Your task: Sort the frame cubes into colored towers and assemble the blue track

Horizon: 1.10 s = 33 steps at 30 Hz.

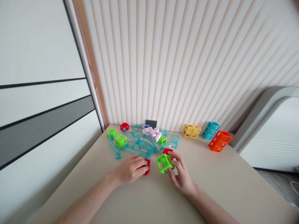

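My left hand (130, 169) rests on the beige table (221, 183), its fingers curled round a red open-frame cube (147, 165) that is mostly hidden under them. My right hand (181, 174) pinches a green open-frame cube (164, 163), held tilted just above the table. Another red cube (167, 151) peeks out behind the green one, close to my right fingertips. The two hands are a short gap apart.
A heap of clear teal curved track pieces (140, 144) lies behind the hands, with green cubes (121, 141), a red cube (124, 126) and pale lilac pieces (152, 133). Yellow (192, 130), blue (210, 130) and orange (220, 141) cube blocks stand at the back right by the ribbed wall.
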Each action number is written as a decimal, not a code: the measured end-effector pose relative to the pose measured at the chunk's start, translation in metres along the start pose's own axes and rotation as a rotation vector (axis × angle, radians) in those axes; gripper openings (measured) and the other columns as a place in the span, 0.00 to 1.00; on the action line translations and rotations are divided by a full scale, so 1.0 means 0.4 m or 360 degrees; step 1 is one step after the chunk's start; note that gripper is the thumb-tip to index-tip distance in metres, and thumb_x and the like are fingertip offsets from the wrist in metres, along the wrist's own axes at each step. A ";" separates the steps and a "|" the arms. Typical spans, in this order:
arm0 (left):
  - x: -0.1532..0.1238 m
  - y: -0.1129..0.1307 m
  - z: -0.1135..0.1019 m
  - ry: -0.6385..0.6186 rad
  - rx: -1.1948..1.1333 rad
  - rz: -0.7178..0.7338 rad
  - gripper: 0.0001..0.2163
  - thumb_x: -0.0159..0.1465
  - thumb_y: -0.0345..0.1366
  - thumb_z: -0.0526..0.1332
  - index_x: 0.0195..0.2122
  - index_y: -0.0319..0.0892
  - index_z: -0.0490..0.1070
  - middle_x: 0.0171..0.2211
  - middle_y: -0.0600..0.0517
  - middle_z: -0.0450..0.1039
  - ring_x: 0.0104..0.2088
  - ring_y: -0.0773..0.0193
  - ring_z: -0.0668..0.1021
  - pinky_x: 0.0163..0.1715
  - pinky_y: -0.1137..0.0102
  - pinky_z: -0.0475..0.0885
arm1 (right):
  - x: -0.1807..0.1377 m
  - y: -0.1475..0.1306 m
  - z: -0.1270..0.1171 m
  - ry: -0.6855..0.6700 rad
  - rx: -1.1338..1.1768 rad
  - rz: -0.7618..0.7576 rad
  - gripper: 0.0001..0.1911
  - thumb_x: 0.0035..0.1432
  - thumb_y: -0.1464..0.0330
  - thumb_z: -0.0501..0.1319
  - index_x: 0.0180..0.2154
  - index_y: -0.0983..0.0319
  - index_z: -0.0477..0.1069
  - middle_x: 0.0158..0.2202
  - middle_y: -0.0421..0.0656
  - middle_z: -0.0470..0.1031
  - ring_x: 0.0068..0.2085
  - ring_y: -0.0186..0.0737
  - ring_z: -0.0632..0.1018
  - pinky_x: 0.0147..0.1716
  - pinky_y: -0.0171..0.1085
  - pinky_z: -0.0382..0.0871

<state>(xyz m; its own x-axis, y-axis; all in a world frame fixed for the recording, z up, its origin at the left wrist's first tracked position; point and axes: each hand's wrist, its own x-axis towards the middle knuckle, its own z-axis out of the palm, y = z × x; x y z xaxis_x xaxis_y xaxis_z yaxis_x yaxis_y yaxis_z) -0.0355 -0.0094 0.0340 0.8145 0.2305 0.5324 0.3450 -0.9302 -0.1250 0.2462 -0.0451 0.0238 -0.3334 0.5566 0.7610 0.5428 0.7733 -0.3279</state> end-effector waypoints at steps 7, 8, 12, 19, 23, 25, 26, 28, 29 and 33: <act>-0.005 0.000 -0.015 -0.0043 0.0001 -0.0043 0.13 0.68 0.35 0.59 0.51 0.38 0.73 0.40 0.43 0.79 0.41 0.55 0.79 0.45 0.59 0.76 | 0.003 -0.004 -0.007 -0.0120 -0.0143 -0.0270 0.09 0.62 0.75 0.56 0.43 0.58 0.65 0.54 0.53 0.70 0.51 0.48 0.74 0.47 0.49 0.75; -0.004 0.000 -0.019 -0.0037 -0.0010 -0.0056 0.14 0.68 0.37 0.59 0.52 0.37 0.72 0.42 0.42 0.78 0.43 0.54 0.79 0.46 0.58 0.75 | 0.005 -0.006 -0.008 -0.0127 -0.0171 -0.0303 0.09 0.62 0.75 0.56 0.43 0.58 0.66 0.54 0.53 0.70 0.52 0.49 0.74 0.48 0.49 0.75; 0.000 0.004 -0.031 0.0049 0.0006 -0.0082 0.20 0.69 0.43 0.58 0.56 0.36 0.69 0.44 0.41 0.78 0.46 0.52 0.79 0.50 0.56 0.74 | 0.018 -0.014 -0.013 -0.0145 -0.0252 -0.0475 0.08 0.64 0.74 0.57 0.44 0.58 0.69 0.53 0.51 0.70 0.52 0.48 0.73 0.48 0.48 0.74; 0.020 0.057 -0.005 0.0395 -0.0053 -0.0063 0.38 0.67 0.56 0.57 0.67 0.31 0.53 0.47 0.35 0.76 0.53 0.46 0.76 0.54 0.51 0.72 | 0.037 -0.050 0.004 -0.0137 -0.0293 -0.0629 0.11 0.69 0.72 0.54 0.47 0.57 0.73 0.54 0.48 0.72 0.53 0.44 0.73 0.53 0.47 0.72; 0.030 0.069 0.018 0.0446 -0.0057 0.0011 0.29 0.67 0.39 0.61 0.66 0.36 0.54 0.45 0.40 0.77 0.50 0.52 0.78 0.53 0.55 0.75 | 0.041 -0.066 0.018 -0.0192 -0.0251 -0.0665 0.11 0.69 0.72 0.55 0.49 0.57 0.72 0.53 0.48 0.74 0.53 0.43 0.74 0.56 0.48 0.70; 0.031 0.063 0.019 0.0478 -0.0046 0.0019 0.26 0.67 0.32 0.60 0.65 0.38 0.55 0.45 0.41 0.77 0.50 0.55 0.78 0.51 0.57 0.76 | 0.037 -0.065 0.021 -0.0187 -0.0212 -0.0696 0.11 0.69 0.71 0.54 0.50 0.59 0.71 0.53 0.50 0.73 0.53 0.44 0.74 0.55 0.49 0.71; 0.031 0.059 0.017 0.0499 -0.0044 0.0014 0.25 0.67 0.30 0.60 0.65 0.38 0.56 0.45 0.42 0.76 0.50 0.55 0.77 0.51 0.57 0.76 | 0.034 -0.060 0.022 -0.0167 -0.0185 -0.0703 0.11 0.70 0.69 0.53 0.51 0.60 0.70 0.53 0.52 0.73 0.54 0.45 0.73 0.54 0.50 0.71; 0.029 0.051 0.011 0.0547 -0.0036 -0.0011 0.24 0.66 0.28 0.59 0.63 0.38 0.59 0.45 0.42 0.75 0.51 0.55 0.76 0.50 0.57 0.77 | 0.029 -0.043 0.020 -0.0085 -0.0131 -0.0656 0.13 0.71 0.66 0.51 0.52 0.60 0.68 0.53 0.54 0.72 0.54 0.49 0.73 0.52 0.51 0.72; 0.028 0.047 0.008 0.0571 -0.0029 -0.0023 0.23 0.65 0.27 0.58 0.62 0.37 0.60 0.45 0.41 0.75 0.51 0.54 0.76 0.50 0.57 0.77 | 0.030 -0.030 0.018 -0.0033 -0.0124 -0.0562 0.14 0.71 0.66 0.50 0.53 0.60 0.67 0.54 0.55 0.71 0.55 0.49 0.73 0.51 0.52 0.72; 0.021 0.037 0.005 0.0585 -0.0013 -0.0022 0.24 0.64 0.25 0.58 0.61 0.37 0.61 0.47 0.40 0.72 0.53 0.53 0.74 0.50 0.56 0.77 | 0.070 0.049 0.005 0.0189 -0.0262 0.0188 0.11 0.68 0.71 0.52 0.48 0.58 0.70 0.52 0.53 0.72 0.52 0.49 0.75 0.50 0.49 0.72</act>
<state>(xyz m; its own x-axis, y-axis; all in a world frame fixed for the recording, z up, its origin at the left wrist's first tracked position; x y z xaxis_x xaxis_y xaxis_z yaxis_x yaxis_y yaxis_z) -0.0227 -0.0209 0.0349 0.5875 0.1264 0.7993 0.3499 -0.9303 -0.1100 0.2459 -0.0137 0.0375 -0.1725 0.5933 0.7863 0.6941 0.6396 -0.3303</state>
